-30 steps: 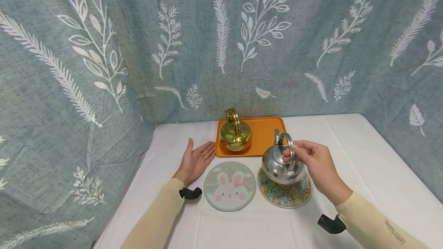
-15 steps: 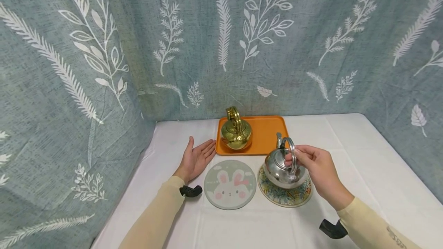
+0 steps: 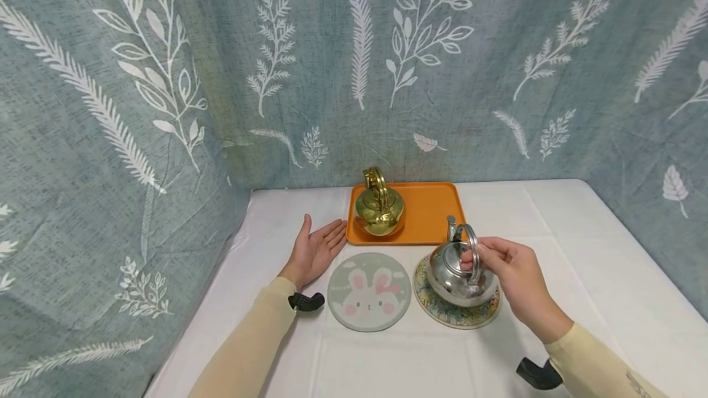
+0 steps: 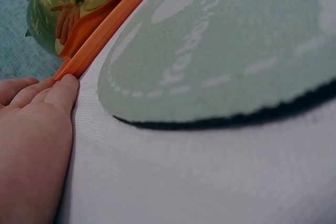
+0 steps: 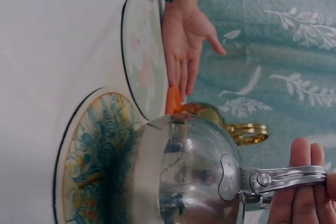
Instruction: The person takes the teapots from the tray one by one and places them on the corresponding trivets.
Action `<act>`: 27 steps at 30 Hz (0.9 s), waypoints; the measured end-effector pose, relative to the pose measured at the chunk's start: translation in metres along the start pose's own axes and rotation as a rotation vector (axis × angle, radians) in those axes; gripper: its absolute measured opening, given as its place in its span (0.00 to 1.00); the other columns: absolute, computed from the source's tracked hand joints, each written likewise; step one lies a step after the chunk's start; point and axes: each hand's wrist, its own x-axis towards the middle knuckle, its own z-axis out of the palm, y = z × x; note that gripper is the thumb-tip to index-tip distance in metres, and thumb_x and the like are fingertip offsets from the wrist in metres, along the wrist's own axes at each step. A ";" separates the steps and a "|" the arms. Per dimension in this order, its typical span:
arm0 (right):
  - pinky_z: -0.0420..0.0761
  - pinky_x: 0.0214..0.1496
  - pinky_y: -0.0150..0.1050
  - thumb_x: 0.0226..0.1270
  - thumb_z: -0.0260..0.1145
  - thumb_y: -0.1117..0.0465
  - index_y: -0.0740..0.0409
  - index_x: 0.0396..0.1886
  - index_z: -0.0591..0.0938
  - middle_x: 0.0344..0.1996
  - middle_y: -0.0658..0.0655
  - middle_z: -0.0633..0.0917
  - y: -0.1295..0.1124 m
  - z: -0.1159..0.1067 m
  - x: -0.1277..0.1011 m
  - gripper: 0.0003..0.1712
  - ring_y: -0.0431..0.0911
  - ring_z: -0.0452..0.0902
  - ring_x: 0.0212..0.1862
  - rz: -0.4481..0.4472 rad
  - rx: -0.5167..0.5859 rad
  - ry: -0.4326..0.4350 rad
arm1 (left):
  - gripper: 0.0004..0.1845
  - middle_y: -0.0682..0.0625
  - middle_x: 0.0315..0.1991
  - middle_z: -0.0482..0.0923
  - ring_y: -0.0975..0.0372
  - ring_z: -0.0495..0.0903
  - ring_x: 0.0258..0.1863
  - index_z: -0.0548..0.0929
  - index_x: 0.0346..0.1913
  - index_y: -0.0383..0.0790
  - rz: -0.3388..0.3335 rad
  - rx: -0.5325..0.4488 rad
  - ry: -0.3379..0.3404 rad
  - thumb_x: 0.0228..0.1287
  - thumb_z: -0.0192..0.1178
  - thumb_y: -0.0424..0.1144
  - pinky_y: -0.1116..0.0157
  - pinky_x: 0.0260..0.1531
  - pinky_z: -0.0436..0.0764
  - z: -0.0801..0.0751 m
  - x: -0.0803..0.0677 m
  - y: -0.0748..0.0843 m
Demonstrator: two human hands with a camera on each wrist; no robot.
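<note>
The right hand's fingers (image 5: 304,195) curl round the silver kettle's (image 5: 189,169) handle (image 5: 286,177), the kettle resting on the floral mat (image 5: 86,156) below them, the open left hand (image 5: 184,40) well beyond.

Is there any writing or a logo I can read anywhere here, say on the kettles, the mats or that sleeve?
Nothing can be read for certain.
Rabbit mat: pale raised lettering near its rim, too blurred and skewed to read.
Silver kettle: a small stamped mark on its body, too small to read.
Right sleeve: dark print, cut off by the frame edge and unreadable.
Gold kettle and orange tray: no text visible.
</note>
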 end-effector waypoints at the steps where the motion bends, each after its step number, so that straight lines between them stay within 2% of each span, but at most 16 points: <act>1: 0.88 0.52 0.33 0.88 0.59 0.65 0.85 0.62 0.78 0.39 0.58 0.93 0.000 0.000 -0.001 0.21 0.43 0.92 0.41 0.004 0.002 0.001 | 0.57 0.41 0.89 0.42 0.53 0.44 0.87 0.43 0.88 0.32 0.000 0.000 0.000 0.79 0.36 0.77 0.58 0.84 0.51 0.001 0.000 0.000; 6: 0.89 0.52 0.34 0.88 0.59 0.64 0.85 0.62 0.78 0.40 0.59 0.93 0.002 -0.001 -0.006 0.22 0.43 0.91 0.43 0.007 0.003 0.000 | 0.58 0.40 0.89 0.41 0.51 0.43 0.87 0.42 0.88 0.31 0.010 0.024 -0.012 0.79 0.35 0.78 0.57 0.85 0.51 0.002 0.002 0.001; 12: 0.87 0.53 0.31 0.88 0.60 0.62 0.81 0.61 0.80 0.39 0.58 0.94 0.003 0.003 -0.011 0.21 0.41 0.90 0.44 0.016 -0.032 0.031 | 0.57 0.40 0.89 0.41 0.52 0.43 0.87 0.42 0.88 0.32 0.014 0.018 -0.015 0.79 0.33 0.77 0.57 0.85 0.51 0.002 0.002 0.003; 22: 0.87 0.54 0.31 0.89 0.59 0.62 0.81 0.58 0.82 0.39 0.58 0.93 0.009 0.006 -0.013 0.20 0.43 0.91 0.44 -0.036 -0.011 0.033 | 0.56 0.41 0.89 0.40 0.53 0.42 0.88 0.42 0.88 0.32 0.001 -0.008 -0.012 0.80 0.35 0.76 0.58 0.85 0.50 0.000 0.001 0.002; 27: 0.87 0.55 0.30 0.89 0.58 0.63 0.79 0.55 0.83 0.40 0.54 0.92 0.009 0.000 -0.008 0.19 0.41 0.89 0.45 -0.084 -0.013 0.104 | 0.56 0.41 0.89 0.40 0.52 0.42 0.87 0.42 0.88 0.32 0.004 -0.014 -0.010 0.80 0.35 0.76 0.58 0.85 0.50 0.000 0.000 0.001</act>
